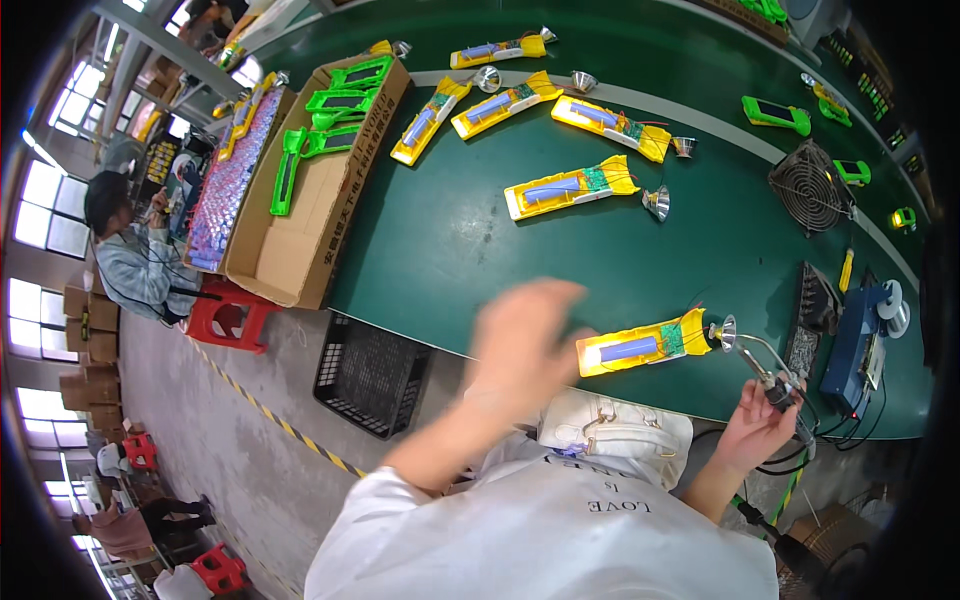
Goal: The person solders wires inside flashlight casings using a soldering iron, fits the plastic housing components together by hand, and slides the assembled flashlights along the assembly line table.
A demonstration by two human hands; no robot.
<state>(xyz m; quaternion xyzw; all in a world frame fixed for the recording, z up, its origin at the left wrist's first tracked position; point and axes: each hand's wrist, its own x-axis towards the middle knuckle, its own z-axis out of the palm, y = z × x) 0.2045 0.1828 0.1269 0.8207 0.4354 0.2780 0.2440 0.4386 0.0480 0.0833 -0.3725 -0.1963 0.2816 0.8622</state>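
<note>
yellow lamp housing (pixel 692 344): on the bench, just in from its near edge, open side up, left end glowing. from big to small:

green bench (pixel 430 260): spans most of the view; more yellow housings lie further back.

cardboard carton (pixel 275 260): far left, green casings (pixel 285 180) inside.

blue soldering station (pixel 850 355): right side.

left hand (pixel 525 340): motion-blurred, by the housing's left end. grip unreadable; cannot tell whether the fingers touch or hold anything.

right hand (pixel 757 425): fingers closed around the dark collar of a soldering tool (pixel 777 393), metal end pointing toward the housing's right end. contact there cannot be made out.

blue cell (pixel 628 350): seated lengthwise in the housing.

reflector (pixel 723 333): silver, just off the right end, near the tool.

green circuit board (pixel 672 340): beside the cell.

thin wires (pixel 697 300): stick up loose above the board.

risks, my judgement: a slip of the right hand could scorch plastic or cell wrap; a snagged wire could pull off its joint; a careless left-hand nudge could skid the housing over the edge.
</note>
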